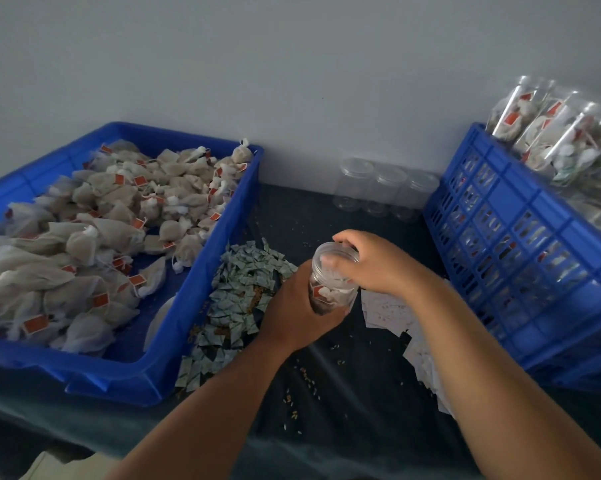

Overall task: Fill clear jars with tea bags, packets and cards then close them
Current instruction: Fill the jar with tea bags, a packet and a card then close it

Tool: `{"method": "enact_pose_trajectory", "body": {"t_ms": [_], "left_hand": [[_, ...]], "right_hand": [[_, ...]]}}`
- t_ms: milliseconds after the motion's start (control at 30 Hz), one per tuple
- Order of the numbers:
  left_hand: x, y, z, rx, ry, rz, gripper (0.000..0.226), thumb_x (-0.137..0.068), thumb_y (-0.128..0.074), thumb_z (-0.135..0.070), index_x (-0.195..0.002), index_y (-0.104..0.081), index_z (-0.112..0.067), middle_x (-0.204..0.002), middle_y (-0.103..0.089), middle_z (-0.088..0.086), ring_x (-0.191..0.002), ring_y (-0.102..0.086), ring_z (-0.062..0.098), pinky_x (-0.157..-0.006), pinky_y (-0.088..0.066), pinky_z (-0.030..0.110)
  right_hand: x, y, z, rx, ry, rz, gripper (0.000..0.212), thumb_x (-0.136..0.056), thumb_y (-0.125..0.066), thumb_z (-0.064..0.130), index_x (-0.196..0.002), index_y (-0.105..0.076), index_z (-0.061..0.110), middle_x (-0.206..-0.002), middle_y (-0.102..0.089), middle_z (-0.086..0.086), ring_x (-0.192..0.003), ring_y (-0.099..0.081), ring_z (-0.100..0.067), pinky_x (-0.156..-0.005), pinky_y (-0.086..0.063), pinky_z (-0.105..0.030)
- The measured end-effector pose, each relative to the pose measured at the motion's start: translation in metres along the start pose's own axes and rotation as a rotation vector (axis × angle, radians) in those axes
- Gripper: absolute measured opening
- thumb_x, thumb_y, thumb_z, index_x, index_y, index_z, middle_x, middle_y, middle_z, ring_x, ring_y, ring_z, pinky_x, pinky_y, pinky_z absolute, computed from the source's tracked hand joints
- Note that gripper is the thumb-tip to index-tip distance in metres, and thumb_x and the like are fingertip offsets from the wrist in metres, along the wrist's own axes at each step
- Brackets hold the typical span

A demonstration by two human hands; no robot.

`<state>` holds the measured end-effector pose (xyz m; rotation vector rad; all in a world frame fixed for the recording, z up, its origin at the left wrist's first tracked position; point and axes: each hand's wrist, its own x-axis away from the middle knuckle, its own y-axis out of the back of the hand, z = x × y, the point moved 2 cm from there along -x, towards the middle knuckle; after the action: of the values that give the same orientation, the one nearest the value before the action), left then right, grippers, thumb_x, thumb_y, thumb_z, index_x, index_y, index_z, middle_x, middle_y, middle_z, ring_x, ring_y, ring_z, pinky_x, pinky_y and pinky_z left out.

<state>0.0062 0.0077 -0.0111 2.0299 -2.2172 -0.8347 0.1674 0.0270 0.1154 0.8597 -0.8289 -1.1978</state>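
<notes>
A clear jar (330, 289) holding tea bags is tilted over the dark table, at centre. My left hand (295, 306) grips its lower body from the left. My right hand (371, 261) grips the clear lid on the jar's top, fingers curled over the rim. A heap of tea bags (95, 230) with red tags fills the blue tray (195, 299) on the left. Small green packets (240, 292) lie in a pile beside the tray. White cards (389, 310) lie spread under my right forearm.
Three empty clear jars (385, 188) stand at the back against the wall. A blue slatted crate (520, 251) on the right holds filled jars (562, 140). Loose grains are scattered over the dark table (326, 393).
</notes>
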Motion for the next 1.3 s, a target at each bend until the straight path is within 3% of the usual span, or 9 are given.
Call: {"method": "enact_pose_trajectory", "body": {"t_ms": [133, 267, 367, 533, 700, 900, 1067, 1200, 1300], "left_hand": [[-0.001, -0.001, 0.003, -0.018, 0.01, 0.002, 0.072, -0.071, -0.088, -0.057, -0.132, -0.05, -0.054, -0.12, -0.068, -0.027, -0.106, -0.068, -0.005, -0.084, -0.062, 0.035], [-0.001, -0.001, 0.002, -0.009, 0.014, 0.001, 0.068, -0.071, -0.088, -0.054, -0.128, -0.051, -0.056, -0.115, -0.069, -0.028, -0.101, -0.069, -0.006, -0.08, -0.061, 0.031], [-0.001, 0.0, -0.001, -0.001, 0.006, -0.011, 0.068, -0.072, -0.088, -0.054, -0.127, -0.049, -0.061, -0.115, -0.069, -0.031, -0.101, -0.068, -0.009, -0.076, -0.055, 0.021], [-0.001, 0.0, 0.001, -0.003, 0.028, 0.01, 0.07, -0.069, -0.087, -0.053, -0.129, -0.05, -0.059, -0.117, -0.068, -0.031, -0.102, -0.068, -0.01, -0.08, -0.057, 0.025], [-0.001, -0.001, 0.002, -0.011, 0.038, 0.015, 0.071, -0.071, -0.086, -0.055, -0.131, -0.05, -0.056, -0.119, -0.068, -0.028, -0.106, -0.068, -0.007, -0.083, -0.06, 0.029], [-0.001, 0.0, -0.001, -0.022, 0.046, 0.007, 0.065, -0.069, -0.086, -0.058, -0.123, -0.052, -0.054, -0.112, -0.069, -0.027, -0.097, -0.069, -0.007, -0.076, -0.06, 0.029], [0.0, 0.001, -0.001, -0.009, 0.071, 0.023, 0.069, -0.069, -0.085, -0.059, -0.128, -0.05, -0.056, -0.112, -0.069, -0.027, -0.099, -0.067, -0.008, -0.076, -0.054, 0.023], [0.0, 0.002, -0.002, 0.009, 0.059, 0.043, 0.07, -0.071, -0.086, -0.051, -0.133, -0.051, -0.054, -0.116, -0.07, -0.024, -0.104, -0.069, -0.004, -0.085, -0.061, 0.035], [0.0, 0.002, -0.004, -0.005, 0.051, 0.031, 0.071, -0.07, -0.086, -0.053, -0.131, -0.051, -0.054, -0.116, -0.07, -0.025, -0.104, -0.068, -0.004, -0.084, -0.06, 0.032]], "right_hand": [[0.004, 0.019, 0.009, 0.251, 0.144, 0.214, 0.105, -0.076, -0.078, 0.079, -0.164, -0.034, 0.042, -0.164, -0.041, 0.013, -0.142, -0.049, -0.012, -0.108, -0.045, -0.034], [0.002, 0.027, 0.024, 0.381, 0.223, 0.205, 0.092, -0.079, -0.09, 0.053, -0.158, -0.043, 0.043, -0.147, -0.054, 0.016, -0.119, -0.059, -0.011, -0.092, -0.055, -0.032], [-0.001, 0.03, 0.035, 0.502, 0.282, 0.257, 0.091, -0.08, -0.09, 0.037, -0.157, -0.043, 0.045, -0.145, -0.052, 0.019, -0.105, -0.057, -0.006, -0.072, -0.044, -0.021], [-0.001, 0.031, 0.041, 0.515, 0.195, 0.27, 0.091, -0.079, -0.089, 0.052, -0.157, -0.044, 0.044, -0.146, -0.06, 0.012, -0.121, -0.062, -0.017, -0.099, -0.056, -0.04], [-0.002, 0.032, 0.04, 0.506, 0.186, 0.22, 0.083, -0.073, -0.088, 0.066, -0.144, -0.055, 0.039, -0.123, -0.068, 0.012, -0.103, -0.064, -0.014, -0.081, -0.054, -0.034], [-0.006, 0.036, 0.026, 0.452, 0.187, 0.366, 0.101, -0.082, -0.091, 0.045, -0.16, -0.029, 0.057, -0.159, -0.046, 0.014, -0.128, -0.055, -0.014, -0.092, -0.046, -0.03], [-0.004, 0.032, 0.037, 0.585, 0.159, 0.289, 0.093, -0.072, -0.083, 0.075, -0.152, -0.044, 0.05, -0.129, -0.057, 0.012, -0.106, -0.062, -0.015, -0.085, -0.056, -0.037], [0.004, 0.027, 0.048, 0.808, 0.092, 0.139, 0.092, -0.068, -0.042, 0.107, -0.113, -0.057, 0.028, -0.087, -0.061, 0.01, -0.075, -0.058, -0.011, -0.064, -0.049, -0.035], [0.007, 0.031, 0.044, 0.791, 0.016, 0.287, 0.098, -0.068, -0.055, 0.103, -0.13, -0.053, 0.027, -0.101, -0.066, 0.009, -0.085, -0.063, -0.012, -0.072, -0.053, -0.038]]}}
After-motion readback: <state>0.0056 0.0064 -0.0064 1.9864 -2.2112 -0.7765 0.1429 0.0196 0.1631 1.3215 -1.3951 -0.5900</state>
